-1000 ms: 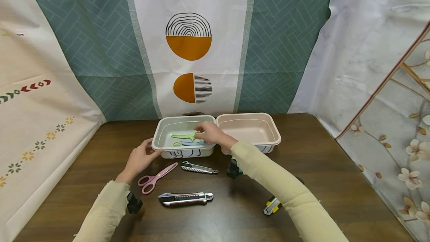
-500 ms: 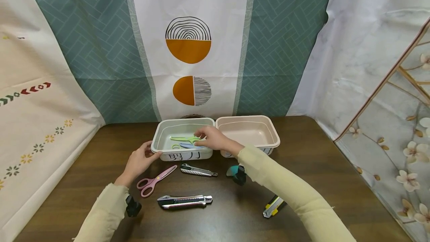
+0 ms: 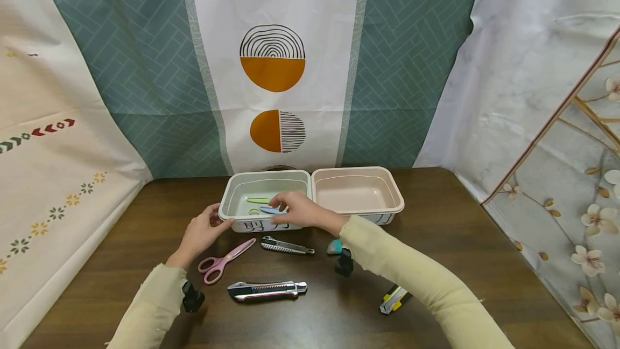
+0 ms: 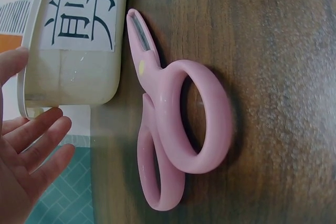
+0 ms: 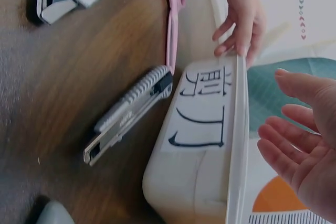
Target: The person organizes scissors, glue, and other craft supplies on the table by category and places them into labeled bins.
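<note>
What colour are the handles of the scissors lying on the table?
Pink; the handles show best in the left wrist view.

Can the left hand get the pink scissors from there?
Probably yes: the left hand is at the corner of the pale green tub, and the pink scissors lie close by on the table with nothing covering them.

Left grip point(image 3: 202, 232) and right grip point(image 3: 299, 210) reach forward, their fingers point(image 4: 50, 140) loosely extended.

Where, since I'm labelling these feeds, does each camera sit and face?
Head: on the head, facing forward and down at the pale green bin; left hand and right hand show.
Left wrist: worn there, facing pink scissors; left hand shows.
Right wrist: worn there, facing a cutter; both hands show.
Both wrist views share scissors and bin.
</note>
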Motion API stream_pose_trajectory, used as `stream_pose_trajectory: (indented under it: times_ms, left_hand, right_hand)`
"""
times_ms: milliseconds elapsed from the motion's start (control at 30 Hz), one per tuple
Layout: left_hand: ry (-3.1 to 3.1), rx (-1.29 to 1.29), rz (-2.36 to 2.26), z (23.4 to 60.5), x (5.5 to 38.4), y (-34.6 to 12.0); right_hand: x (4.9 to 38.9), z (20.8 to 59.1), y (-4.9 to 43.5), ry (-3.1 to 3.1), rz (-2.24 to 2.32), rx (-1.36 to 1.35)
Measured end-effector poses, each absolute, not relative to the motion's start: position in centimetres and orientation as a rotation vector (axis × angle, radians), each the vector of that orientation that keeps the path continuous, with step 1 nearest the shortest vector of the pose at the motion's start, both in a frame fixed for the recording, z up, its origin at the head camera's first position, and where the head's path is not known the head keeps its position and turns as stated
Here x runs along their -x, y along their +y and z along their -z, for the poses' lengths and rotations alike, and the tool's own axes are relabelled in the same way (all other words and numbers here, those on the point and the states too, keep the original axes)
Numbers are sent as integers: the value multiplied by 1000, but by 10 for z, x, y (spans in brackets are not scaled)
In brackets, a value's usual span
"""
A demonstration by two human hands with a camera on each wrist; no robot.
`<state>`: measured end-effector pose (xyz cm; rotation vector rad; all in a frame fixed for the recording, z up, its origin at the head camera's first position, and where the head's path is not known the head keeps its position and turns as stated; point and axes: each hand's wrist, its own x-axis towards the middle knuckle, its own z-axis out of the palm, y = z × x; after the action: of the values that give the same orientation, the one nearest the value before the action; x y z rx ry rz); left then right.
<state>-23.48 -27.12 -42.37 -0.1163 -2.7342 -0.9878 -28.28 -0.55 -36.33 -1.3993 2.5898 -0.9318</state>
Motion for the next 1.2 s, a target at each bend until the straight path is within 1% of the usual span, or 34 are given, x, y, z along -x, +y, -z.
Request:
stream_pose_trajectory:
  times_ms: [367,833,1000,1200]
  left_hand:
    - [-2732,104,993,424,236,-271]
    - [-2722,109,992,425,235,-270]
    - [-2724,111,1000,424,235,-270]
    - [-2728,109,986,423,235,-270]
  right_hand:
    - [266,368,-27,2452,923,1450]
    - [251,391,-55,2360,860,1577]
    - [249,397,-61,2346,842,1589]
    - [255,405,-68,2393,821,1549]
